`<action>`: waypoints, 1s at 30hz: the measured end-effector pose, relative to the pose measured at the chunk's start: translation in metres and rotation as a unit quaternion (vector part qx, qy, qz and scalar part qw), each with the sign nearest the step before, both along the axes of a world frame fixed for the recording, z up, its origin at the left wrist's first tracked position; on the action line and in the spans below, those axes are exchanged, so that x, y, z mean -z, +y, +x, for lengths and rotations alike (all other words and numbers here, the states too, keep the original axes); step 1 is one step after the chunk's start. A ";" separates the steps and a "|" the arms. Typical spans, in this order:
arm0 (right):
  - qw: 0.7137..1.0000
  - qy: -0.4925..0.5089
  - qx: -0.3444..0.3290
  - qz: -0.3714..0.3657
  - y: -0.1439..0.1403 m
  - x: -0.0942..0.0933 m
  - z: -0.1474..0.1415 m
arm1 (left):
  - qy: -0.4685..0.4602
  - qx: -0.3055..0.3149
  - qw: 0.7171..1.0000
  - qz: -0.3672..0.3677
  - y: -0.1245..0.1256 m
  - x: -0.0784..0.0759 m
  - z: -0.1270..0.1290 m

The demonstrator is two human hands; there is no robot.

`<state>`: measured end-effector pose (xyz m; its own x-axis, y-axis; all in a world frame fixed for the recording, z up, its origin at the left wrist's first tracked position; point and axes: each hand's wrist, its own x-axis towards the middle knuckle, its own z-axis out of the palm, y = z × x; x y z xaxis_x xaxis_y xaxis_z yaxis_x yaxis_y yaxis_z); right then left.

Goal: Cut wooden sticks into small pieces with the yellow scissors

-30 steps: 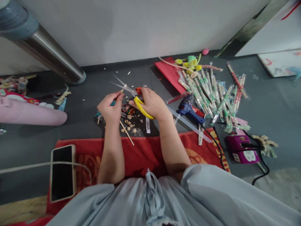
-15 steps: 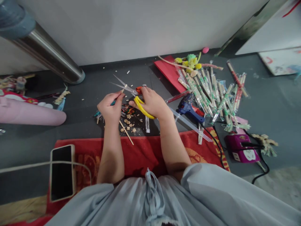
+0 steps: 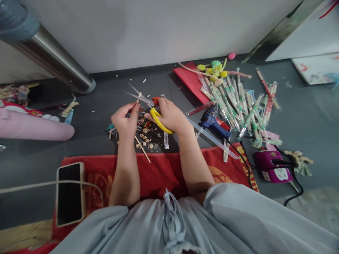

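The grey floor [image 3: 127, 81] carries everything here, and it meets a white wall [image 3: 159, 31] at the far side. A thick metal pipe [image 3: 53, 60] comes down to the floor on the left. Close to the person lies a red towel [image 3: 159, 176] with a yellow pattern, and a phone [image 3: 69, 193] with a white cable rests on its left end. A pink, rounded object [image 3: 34, 128] lies further to the left.

On the right side of the floor there is a loose heap of wrapped chopsticks [image 3: 238, 106], partly on a red sheet [image 3: 189, 80]. Near the heap lie a blue glue gun [image 3: 212, 123] and a purple power strip [image 3: 270, 167] with a black cord. A long clear glue stick [image 3: 214, 140] lies between the right forearm and the glue gun.

The right hand [image 3: 171, 114] is closed around the yellow handles of the scissors [image 3: 148, 104]. The blades are open and point away to the left, above the floor. The left hand [image 3: 125, 120] is pinched closed on a thin wooden stick [image 3: 138, 100], whose upper end stands just between the open blades. The two hands are near each other, in the middle of the view.

Under the hands small cut wood pieces [image 3: 145, 139] are scattered on the floor, and one longer wooden skewer [image 3: 142, 149] lies tilted beside the left wrist.
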<state>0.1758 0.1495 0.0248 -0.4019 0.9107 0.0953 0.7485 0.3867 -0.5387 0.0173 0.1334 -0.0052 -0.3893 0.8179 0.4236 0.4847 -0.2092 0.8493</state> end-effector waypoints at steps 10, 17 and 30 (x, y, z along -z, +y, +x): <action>1.000 -0.011 -0.007 -0.013 0.001 -0.001 0.001 | 0.017 -0.009 1.000 0.003 0.001 0.004 -0.003; 0.999 -0.023 -0.010 -0.030 0.000 -0.004 0.002 | 0.024 -0.011 1.000 0.015 0.002 0.006 -0.005; 0.998 -0.034 -0.007 -0.050 0.000 -0.009 0.001 | 0.038 0.000 0.999 0.016 0.001 0.001 -0.009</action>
<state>0.1769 0.1496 0.0334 -0.4169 0.9087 -0.0230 0.7798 0.3445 -0.5228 0.0086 0.1344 -0.0059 -0.3545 0.8039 0.4776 0.5469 -0.2361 0.8032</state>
